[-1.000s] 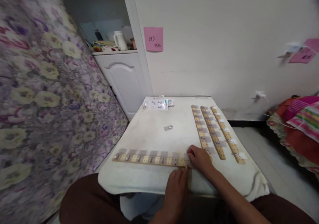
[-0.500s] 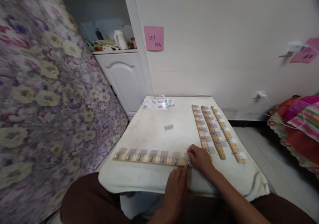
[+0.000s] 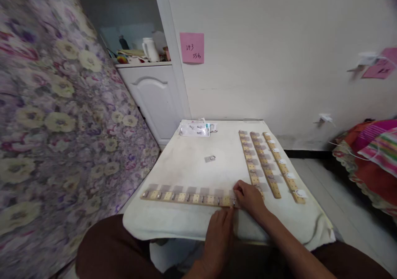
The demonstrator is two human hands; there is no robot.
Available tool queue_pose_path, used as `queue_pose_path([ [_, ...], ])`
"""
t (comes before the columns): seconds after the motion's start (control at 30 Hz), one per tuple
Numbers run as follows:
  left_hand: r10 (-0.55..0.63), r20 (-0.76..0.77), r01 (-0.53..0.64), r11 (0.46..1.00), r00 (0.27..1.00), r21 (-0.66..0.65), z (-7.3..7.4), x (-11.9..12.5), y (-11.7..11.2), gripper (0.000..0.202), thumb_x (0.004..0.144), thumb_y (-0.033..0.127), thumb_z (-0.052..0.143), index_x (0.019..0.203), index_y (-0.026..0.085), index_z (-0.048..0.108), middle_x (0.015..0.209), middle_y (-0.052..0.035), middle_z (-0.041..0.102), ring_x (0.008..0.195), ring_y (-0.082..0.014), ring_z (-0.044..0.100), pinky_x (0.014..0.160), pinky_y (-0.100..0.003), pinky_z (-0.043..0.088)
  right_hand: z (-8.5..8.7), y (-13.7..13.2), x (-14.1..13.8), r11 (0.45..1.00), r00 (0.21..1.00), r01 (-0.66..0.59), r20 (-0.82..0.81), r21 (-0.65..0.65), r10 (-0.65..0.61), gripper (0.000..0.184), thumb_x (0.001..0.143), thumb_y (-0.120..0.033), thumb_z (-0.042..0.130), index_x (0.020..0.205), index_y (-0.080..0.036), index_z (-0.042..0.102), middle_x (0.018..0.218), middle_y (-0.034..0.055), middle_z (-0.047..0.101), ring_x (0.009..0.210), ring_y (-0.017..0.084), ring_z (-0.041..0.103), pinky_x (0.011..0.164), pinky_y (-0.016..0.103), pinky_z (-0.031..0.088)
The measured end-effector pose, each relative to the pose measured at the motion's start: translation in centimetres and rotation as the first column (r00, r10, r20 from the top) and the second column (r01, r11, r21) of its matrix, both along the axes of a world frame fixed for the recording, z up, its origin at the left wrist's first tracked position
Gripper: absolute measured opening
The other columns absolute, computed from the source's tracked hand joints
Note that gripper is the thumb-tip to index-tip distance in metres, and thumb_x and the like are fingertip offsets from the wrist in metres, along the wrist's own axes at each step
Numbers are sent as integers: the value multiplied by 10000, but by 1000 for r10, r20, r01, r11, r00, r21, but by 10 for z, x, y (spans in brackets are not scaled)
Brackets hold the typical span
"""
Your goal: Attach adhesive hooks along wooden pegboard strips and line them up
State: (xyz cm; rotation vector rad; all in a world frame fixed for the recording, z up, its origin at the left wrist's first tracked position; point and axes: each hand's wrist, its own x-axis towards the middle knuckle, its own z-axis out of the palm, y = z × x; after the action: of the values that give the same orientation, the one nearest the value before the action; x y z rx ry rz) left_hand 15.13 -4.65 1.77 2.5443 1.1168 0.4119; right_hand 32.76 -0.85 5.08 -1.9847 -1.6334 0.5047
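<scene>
Across the near part of the table lies a wooden strip (image 3: 181,198) with small holes. Along it sit several small shiny metal pieces (image 3: 187,197), each with a clear plastic flap behind it. At the strip's right end, my right hand (image 3: 249,197) is closed, thumb and finger pinched at the edge of the last clear plastic flap (image 3: 232,194). My left hand (image 3: 219,231) is in front of the same end, fingers drawn together, index fingertip touching the front edge just below the last metal piece (image 3: 234,202). What lies between its fingertips is hidden.
Three more wooden strips (image 3: 265,165) with similar pieces lie at the table's right. One loose packet with a metal piece (image 3: 210,158) rests mid-table. Flat clear packages (image 3: 194,128) lie at the back left. A floral curtain (image 3: 62,118) hangs left; a wall (image 3: 248,64) stands behind.
</scene>
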Motion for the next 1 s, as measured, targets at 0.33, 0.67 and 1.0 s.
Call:
queue_pose_path([
  [0.33, 0, -53, 1, 1000, 999, 31, 4, 0, 0, 601, 787, 39, 382, 1379, 122, 318, 1105, -135, 544, 982, -258, 477, 876, -445, 427, 0, 0, 0, 1000, 1000, 0, -6, 9, 0, 93, 798, -197, 498, 779, -214, 587, 725, 3, 663, 677, 134, 584, 592, 216, 305],
  [0.67, -1, -44, 4, 999, 999, 54, 5, 0, -1, 605, 777, 42, 388, 1372, 132, 322, 1108, -139, 544, 967, -260, 487, 849, -451, 436, -1, 0, -1, 1000, 1000, 5, 1, 7, -5, 95, 798, -203, 501, 782, -214, 594, 719, 2, 662, 678, 138, 584, 593, 220, 301],
  [1.0, 3, -61, 0, 999, 998, 52, 3, 0, 0, 629, 754, 31, 396, 1372, 128, 329, 1097, -134, 546, 957, -259, 478, 846, -445, 431, -3, 2, 1, 1000, 1000, 3, -6, 6, -3, 92, 793, -201, 506, 766, -216, 592, 692, -6, 659, 651, 130, 579, 574, 216, 289],
])
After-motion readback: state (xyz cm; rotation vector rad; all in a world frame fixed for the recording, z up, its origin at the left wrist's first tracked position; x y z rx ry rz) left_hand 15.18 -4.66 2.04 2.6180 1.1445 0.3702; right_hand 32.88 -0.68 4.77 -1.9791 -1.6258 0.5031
